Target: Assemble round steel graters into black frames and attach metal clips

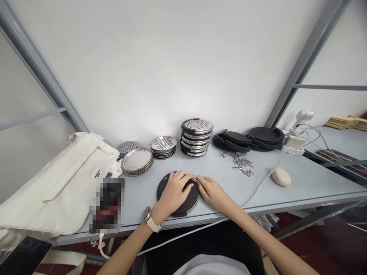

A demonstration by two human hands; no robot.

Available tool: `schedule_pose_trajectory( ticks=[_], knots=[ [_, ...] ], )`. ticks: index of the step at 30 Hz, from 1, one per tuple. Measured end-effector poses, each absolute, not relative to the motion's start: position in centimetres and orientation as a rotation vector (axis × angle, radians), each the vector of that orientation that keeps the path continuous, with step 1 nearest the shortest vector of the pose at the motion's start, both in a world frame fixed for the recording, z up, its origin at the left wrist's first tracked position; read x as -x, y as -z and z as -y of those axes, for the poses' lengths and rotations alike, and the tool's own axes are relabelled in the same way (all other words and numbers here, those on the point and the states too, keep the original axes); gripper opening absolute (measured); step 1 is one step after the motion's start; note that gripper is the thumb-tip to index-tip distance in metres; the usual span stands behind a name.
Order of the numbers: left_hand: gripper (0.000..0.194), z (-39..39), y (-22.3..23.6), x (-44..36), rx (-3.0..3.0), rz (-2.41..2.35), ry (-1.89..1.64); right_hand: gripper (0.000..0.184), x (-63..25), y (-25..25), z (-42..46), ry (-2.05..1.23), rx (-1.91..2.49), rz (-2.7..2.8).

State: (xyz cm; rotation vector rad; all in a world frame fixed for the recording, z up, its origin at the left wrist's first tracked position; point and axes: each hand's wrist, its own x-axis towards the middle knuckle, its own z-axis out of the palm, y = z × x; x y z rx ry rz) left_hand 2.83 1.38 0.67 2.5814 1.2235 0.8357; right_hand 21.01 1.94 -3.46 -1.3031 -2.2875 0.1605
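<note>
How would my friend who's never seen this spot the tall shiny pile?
Follow the grey-blue table to its back, by the white wall. Near the middle stands a stack of round discs, between a lower silver pile on its left and low black discs on its right. It's the tallest stack, and the only one layering silver with black.

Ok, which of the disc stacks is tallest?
The silver-and-black stack, just left of the all-black discs; it rises above every other stack.
</note>
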Motion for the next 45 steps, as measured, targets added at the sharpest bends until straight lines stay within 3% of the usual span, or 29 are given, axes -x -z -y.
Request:
schedule_pose_trajectory(
  ticks=[45],
  knots=[
    [0.025, -0.95, -0.67, -2.28, -2.578, -1.180, -0.741, 0.022, -21.10, 2.70, -1.68, -0.267, 1.236, 2.308]
  ],
)
